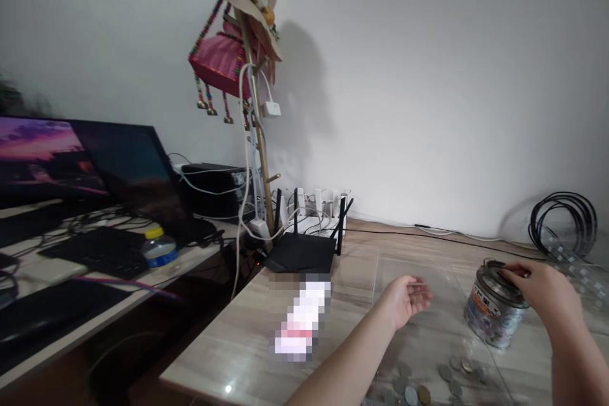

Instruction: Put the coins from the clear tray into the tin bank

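Observation:
A round metal tin (495,320) with a printed label and a dark lid stands upright on the right side of the table. My right hand (542,285) is over its top, thumb and fingers pinched together at the lid (499,280); what they hold, if anything, is too small to make out. My left hand (409,301) hovers above the table to the left of the tin, palm turned inward. Its fingers are apart and slightly bent, with nothing in them. Several loose coins (455,387) lie scattered on the table below and between my hands.
A black router (304,250) with raised antennas stands at the back left of the table (238,342). Near it is a blurred-out item (302,323). A coiled black cable (564,225) leans on the wall. Further left, a desk holds monitors (128,171) and a bottle (159,247).

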Motion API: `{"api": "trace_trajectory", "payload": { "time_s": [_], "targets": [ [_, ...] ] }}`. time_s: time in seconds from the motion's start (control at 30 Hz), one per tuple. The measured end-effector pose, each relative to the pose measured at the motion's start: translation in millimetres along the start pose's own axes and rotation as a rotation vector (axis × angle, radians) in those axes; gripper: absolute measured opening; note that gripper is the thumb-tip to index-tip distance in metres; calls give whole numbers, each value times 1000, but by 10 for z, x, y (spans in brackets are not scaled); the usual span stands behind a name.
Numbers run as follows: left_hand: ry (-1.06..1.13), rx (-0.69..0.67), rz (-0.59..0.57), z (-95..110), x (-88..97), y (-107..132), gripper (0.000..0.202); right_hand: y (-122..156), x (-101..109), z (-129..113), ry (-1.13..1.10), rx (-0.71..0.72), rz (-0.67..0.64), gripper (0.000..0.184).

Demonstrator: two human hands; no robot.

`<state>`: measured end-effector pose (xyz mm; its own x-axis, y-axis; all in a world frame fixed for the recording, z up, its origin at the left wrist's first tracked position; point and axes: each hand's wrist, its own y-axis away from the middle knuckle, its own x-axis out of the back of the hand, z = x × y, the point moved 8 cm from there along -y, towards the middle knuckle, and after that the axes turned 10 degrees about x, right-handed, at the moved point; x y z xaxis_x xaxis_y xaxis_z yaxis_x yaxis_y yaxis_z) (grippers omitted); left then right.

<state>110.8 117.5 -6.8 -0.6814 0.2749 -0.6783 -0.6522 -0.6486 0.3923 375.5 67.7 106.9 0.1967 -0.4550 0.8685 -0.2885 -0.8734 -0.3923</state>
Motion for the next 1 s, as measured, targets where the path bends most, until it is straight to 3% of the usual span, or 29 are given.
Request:
{"api": "trace_trajectory", "payload": {
  "time_s": [0.17, 0.27, 0.37, 0.43, 0.47, 0.53, 0.63, 0.7, 0.77, 0.83, 0.9, 1.0],
  "targets": [
    [-39, -22, -7, 5, 11, -22, 20, -46, -54, -94, 8, -8, -67, 33],
    [-52, -31, -2, 22, 25, -23, 20, -13, 5, -128, 24, -28, -25, 37],
    [-67, -35, 18, 49, 37, -10, 22, 130, 271, -237, -32, -39, 202, 43],
    [-120, -57, 20, 71, 20, 5, 23, 283, 479, -474, -143, 88, 373, 43],
    [-173, -80, 15, 83, -1, 14, 24, 361, 520, -642, -211, 192, 388, 41],
    [-342, -158, 4, 106, -64, 39, 26, 513, 380, -1025, -312, 410, 204, 36],
    [-788, -330, 54, 115, -180, 97, 27, 863, -292, -1424, -288, 578, -320, 30],
    [-1183, -421, 73, 50, -291, 135, 26, 1098, -734, -1469, -172, 593, -514, 30],
    [-1566, -414, 15, -116, -389, 163, 28, 1243, -1037, -1418, -41, 576, -572, 32],
    [-1871, -322, -69, -315, -424, 218, 31, 1319, -1184, -1354, 27, 546, -597, 27],
    [-2071, -235, -102, -447, -424, 332, 32, 1351, -1196, -1317, 31, 527, -621, 18],
    [-2207, -214, -70, -515, -428, 582, 32, 1361, -1098, -1323, -20, 556, -623, 16]
  ]
}}
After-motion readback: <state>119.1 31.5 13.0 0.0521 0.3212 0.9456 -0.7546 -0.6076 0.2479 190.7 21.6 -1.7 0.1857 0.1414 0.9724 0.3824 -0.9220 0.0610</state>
